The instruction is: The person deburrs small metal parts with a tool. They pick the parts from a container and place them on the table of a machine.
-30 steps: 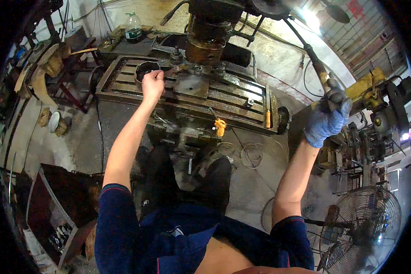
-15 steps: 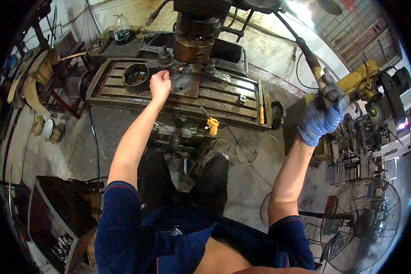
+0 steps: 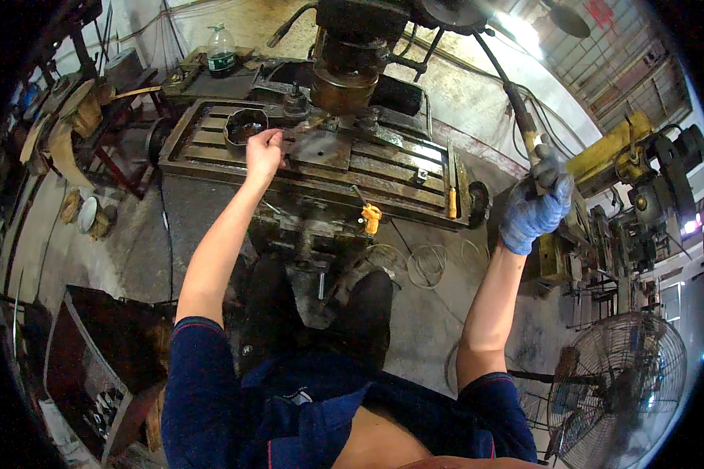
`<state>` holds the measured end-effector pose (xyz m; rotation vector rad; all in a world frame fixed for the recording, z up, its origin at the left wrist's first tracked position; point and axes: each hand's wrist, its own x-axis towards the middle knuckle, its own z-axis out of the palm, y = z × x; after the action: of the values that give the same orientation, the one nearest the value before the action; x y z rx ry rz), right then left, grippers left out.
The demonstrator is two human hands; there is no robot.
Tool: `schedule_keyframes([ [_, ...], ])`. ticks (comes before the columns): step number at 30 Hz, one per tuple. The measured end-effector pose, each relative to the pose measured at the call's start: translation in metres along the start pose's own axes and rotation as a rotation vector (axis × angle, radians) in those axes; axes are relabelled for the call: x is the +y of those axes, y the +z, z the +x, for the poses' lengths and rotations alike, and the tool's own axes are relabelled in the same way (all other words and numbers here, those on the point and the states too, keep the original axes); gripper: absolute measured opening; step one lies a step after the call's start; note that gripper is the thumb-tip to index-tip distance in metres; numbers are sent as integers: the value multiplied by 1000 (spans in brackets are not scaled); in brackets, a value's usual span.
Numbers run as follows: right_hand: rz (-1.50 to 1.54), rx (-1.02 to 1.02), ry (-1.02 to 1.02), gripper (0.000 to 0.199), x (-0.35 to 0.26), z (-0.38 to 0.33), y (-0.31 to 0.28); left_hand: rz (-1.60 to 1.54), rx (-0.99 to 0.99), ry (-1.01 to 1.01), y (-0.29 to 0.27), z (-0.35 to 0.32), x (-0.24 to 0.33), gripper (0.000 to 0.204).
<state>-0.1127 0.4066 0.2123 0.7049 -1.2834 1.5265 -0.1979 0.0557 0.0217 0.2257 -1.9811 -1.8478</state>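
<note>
The slotted machine table (image 3: 395,173) spreads beneath and rightward of the left hand (image 3: 264,159). The long lever (image 3: 515,98) runs up from the gloved right hand (image 3: 536,209), wrapped round its lower end, seemingly the best hold; it looks stiff, heavy, perhaps oily. Just beyond the left hand's curled-together fingers, contents untellable, sits the dark bowl (image 3: 229,131), probably lighter.

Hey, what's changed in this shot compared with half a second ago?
The gloved right hand has moved left, swinging the lever with it and keeping its grip. The bare left hand has shifted left, toward the dark round container; whether it holds anything is unclear. The container and yellow-handled tool stayed put on the slotted table.
</note>
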Motion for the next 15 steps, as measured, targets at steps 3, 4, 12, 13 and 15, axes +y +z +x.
schedule_keyframes([
  [3,17,-12,41,37,3,-6,-6,-49,-6,44,-35,3,-2,23],
  [4,28,-10,46,36,3,-7,-5,-43,15,76,-47,8,-4,23],
  [12,31,53,83,38,11,-21,-8,-213,150,-64,-101,35,-19,24],
  [13,17,29,54,38,13,-22,-10,-246,161,-66,-102,36,-23,25],
  [15,-10,-18,-4,38,16,-23,-13,-305,150,-87,-107,37,-31,25],
])
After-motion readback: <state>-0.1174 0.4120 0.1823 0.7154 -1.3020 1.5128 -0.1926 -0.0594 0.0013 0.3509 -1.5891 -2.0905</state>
